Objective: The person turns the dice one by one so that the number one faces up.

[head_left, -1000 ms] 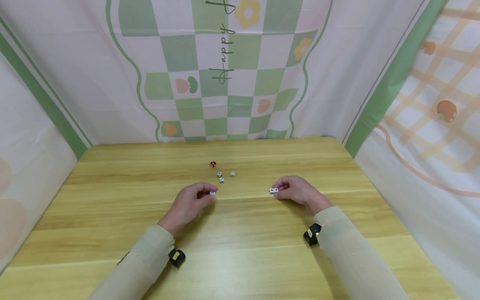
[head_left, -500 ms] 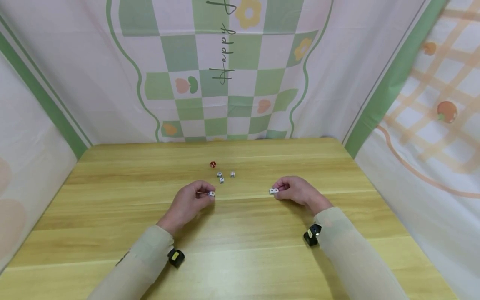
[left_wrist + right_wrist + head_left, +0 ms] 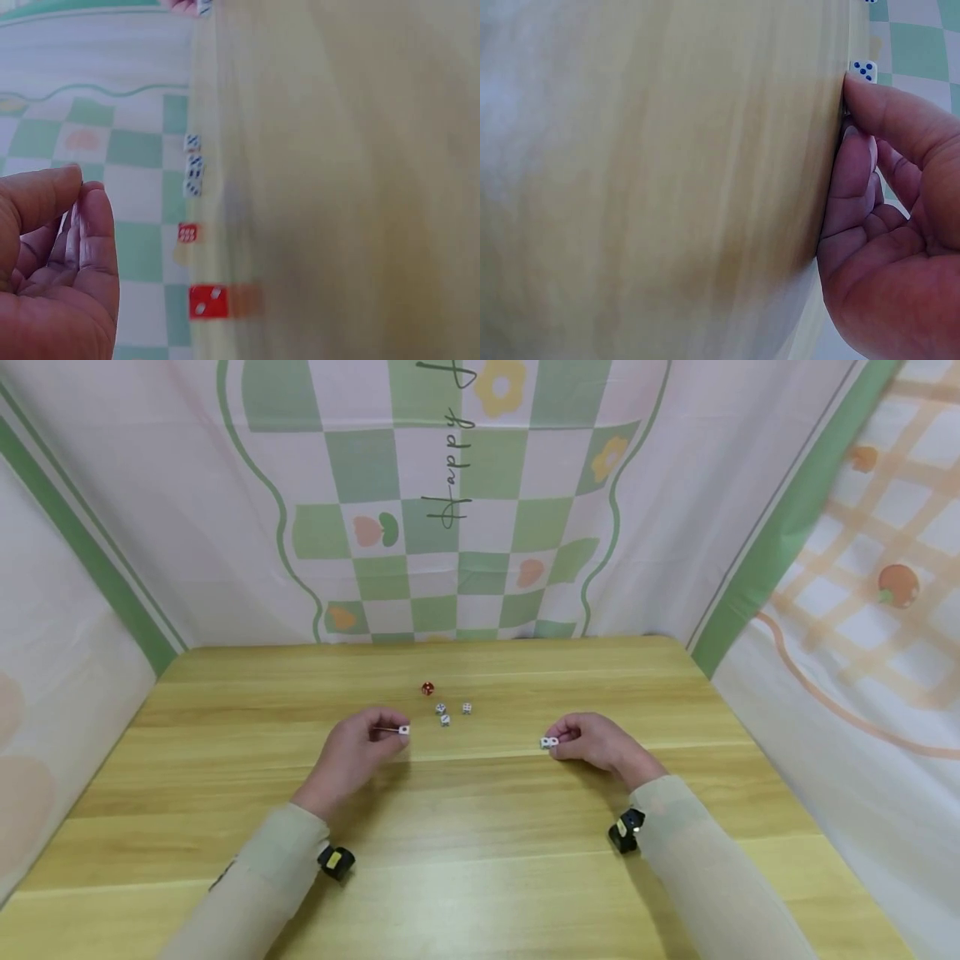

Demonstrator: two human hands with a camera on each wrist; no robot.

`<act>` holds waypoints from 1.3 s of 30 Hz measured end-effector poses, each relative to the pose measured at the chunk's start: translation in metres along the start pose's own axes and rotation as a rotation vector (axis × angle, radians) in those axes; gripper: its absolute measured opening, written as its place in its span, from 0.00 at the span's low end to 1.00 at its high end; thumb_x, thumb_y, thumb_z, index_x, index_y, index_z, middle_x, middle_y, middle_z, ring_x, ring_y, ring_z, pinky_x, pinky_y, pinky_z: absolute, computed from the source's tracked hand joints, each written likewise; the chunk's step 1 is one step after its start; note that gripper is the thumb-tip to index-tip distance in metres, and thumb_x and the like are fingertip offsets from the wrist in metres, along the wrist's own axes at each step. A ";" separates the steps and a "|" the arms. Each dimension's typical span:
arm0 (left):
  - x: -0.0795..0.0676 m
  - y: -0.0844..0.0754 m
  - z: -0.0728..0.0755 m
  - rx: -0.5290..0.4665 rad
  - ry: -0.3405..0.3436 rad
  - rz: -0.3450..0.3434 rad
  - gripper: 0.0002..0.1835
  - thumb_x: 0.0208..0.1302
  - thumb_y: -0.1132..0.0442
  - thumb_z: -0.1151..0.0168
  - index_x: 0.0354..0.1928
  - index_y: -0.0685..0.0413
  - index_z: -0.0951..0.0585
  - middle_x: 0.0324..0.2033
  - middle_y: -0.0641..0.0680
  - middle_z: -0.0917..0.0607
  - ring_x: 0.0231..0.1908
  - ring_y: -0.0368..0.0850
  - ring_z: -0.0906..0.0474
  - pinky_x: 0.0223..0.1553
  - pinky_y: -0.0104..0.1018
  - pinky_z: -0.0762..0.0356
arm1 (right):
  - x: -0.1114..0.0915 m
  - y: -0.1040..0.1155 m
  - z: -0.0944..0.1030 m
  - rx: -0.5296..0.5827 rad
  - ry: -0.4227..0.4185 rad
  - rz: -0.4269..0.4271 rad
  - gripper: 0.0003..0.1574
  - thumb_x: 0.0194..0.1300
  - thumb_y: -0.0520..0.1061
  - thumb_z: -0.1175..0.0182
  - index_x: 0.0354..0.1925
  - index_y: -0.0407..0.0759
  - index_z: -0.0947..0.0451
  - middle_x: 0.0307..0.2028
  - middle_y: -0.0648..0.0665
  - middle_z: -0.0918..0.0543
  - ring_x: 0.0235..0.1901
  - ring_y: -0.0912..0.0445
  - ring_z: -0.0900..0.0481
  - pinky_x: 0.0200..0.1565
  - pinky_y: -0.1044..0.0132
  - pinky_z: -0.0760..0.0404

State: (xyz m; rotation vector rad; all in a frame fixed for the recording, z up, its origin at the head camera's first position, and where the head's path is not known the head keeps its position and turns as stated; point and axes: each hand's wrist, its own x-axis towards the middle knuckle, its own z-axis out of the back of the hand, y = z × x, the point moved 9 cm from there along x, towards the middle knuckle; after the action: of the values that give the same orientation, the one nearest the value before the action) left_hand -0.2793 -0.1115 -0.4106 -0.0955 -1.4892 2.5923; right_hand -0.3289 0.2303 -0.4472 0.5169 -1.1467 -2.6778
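My left hand pinches a small white die at its thumb and fingertips, just above the tabletop. In the left wrist view that hand's thumb and fingertips meet, and the die between them cannot be made out. My right hand rests on the table and pinches a pair of white dice side by side. A five-dot face shows past its fingertips in the right wrist view. Between the hands, farther back, lie three white dice and a red die.
A second red die stands near the left hand in the left wrist view; the head view does not show it. The wooden table ends at a patterned curtain. Black cameras sit at both wrists.
My left hand has moved left and slightly away from the body with its die, whose upper face now shows one dot. My right hand has stayed in place.
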 end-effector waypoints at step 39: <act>-0.001 0.049 0.047 0.389 0.019 0.084 0.10 0.68 0.64 0.30 0.49 0.56 0.13 0.43 0.54 0.12 0.44 0.49 0.18 0.50 0.49 0.19 | 0.000 0.001 -0.001 0.026 0.013 0.002 0.15 0.67 0.40 0.30 0.49 0.36 0.17 0.43 0.43 0.15 0.41 0.54 0.22 0.48 0.62 0.24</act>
State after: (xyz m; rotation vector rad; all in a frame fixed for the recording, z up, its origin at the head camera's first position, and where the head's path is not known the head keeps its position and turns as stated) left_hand -0.2896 -0.1759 -0.4288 -0.1385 -0.9688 2.8834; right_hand -0.3288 0.2285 -0.4475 0.5362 -1.1791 -2.6571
